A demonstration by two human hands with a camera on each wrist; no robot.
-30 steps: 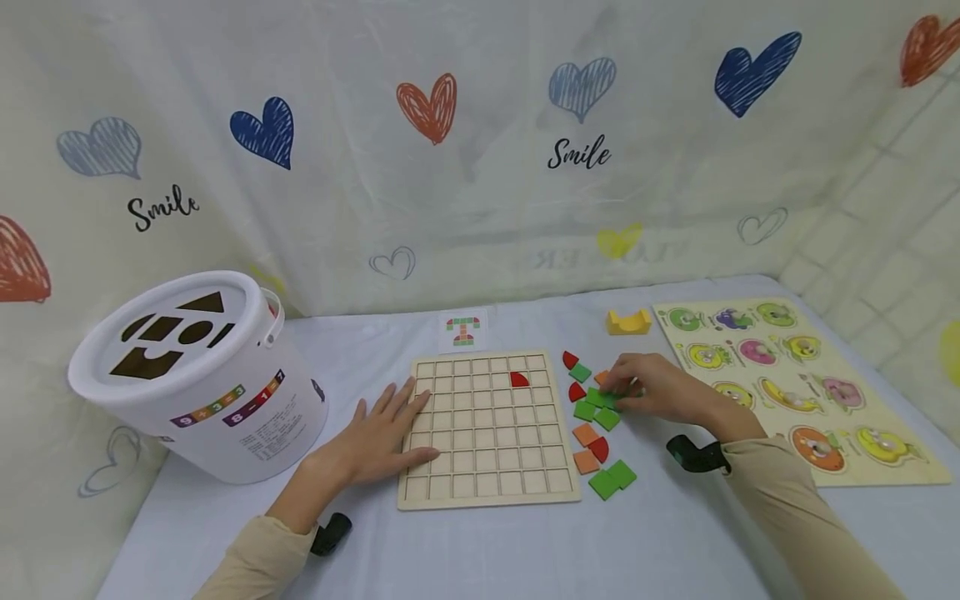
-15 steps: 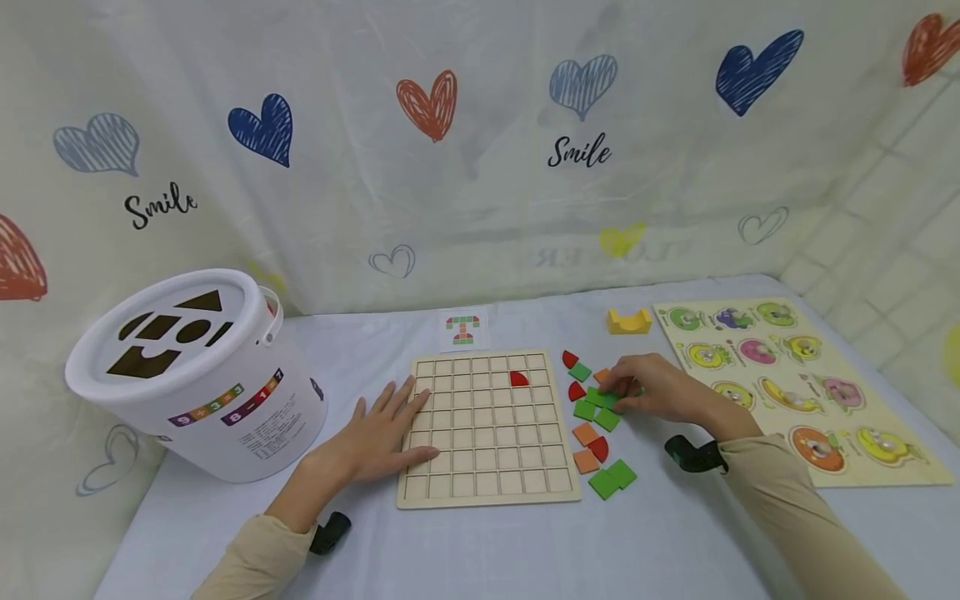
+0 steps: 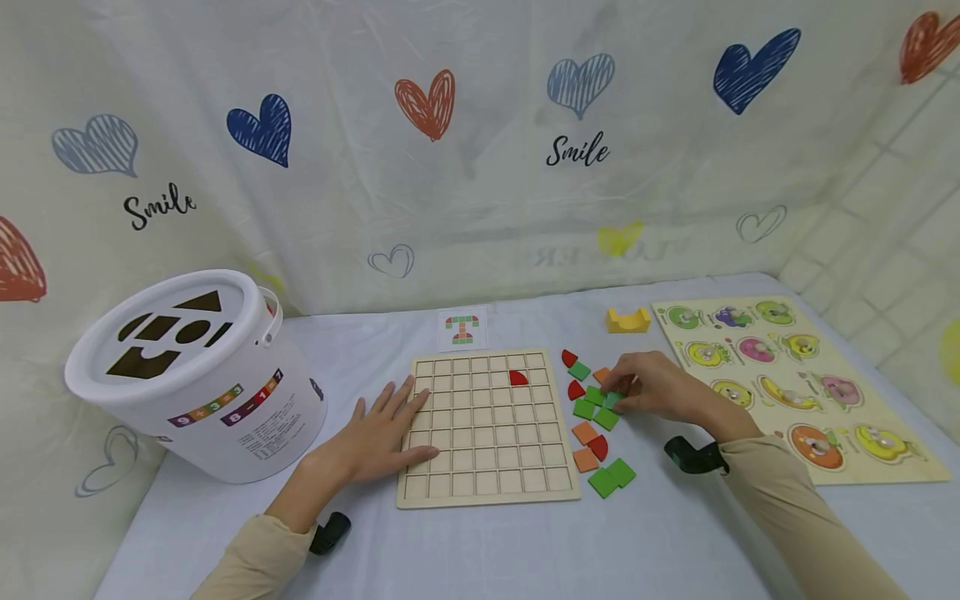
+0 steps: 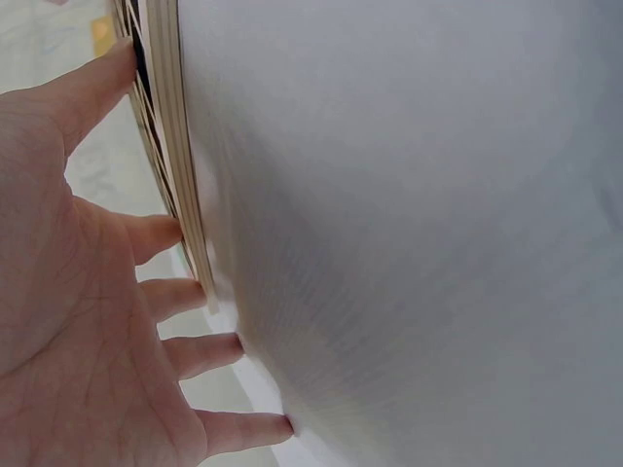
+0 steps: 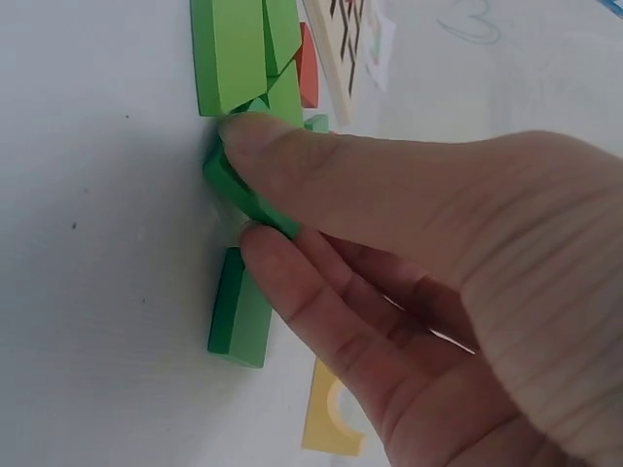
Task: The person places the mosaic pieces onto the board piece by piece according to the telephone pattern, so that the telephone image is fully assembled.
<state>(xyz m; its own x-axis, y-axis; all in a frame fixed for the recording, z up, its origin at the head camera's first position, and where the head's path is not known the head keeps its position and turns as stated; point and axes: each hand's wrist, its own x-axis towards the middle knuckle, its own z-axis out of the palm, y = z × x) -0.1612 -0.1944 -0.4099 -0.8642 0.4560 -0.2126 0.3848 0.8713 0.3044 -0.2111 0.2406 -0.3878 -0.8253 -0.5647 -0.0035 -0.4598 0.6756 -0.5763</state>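
1 bucket [image 3: 225, 442] L; 1 fruit board [image 3: 840, 421] R; 1 grid [image 3: 486, 437] betw. L hand [image 3: 378, 442] spread on grid's L edge; R hand [image 3: 651, 385] bent, pinching 1 green tile [image 3: 612, 401] R of grid. At back: 1 card [image 3: 462, 329], 1 yellow blk [image 3: 628, 322]. Loose: 6+ other green tiles [image 3: 622, 472], 3 orange tiles [image 3: 585, 460], 3 red qtrs [image 3: 597, 448]; 4th qtr [image 3: 518, 378] in grid.

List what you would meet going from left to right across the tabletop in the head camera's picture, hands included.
White bucket, left hand, grid board, loose tiles, right hand, fruit puzzle.
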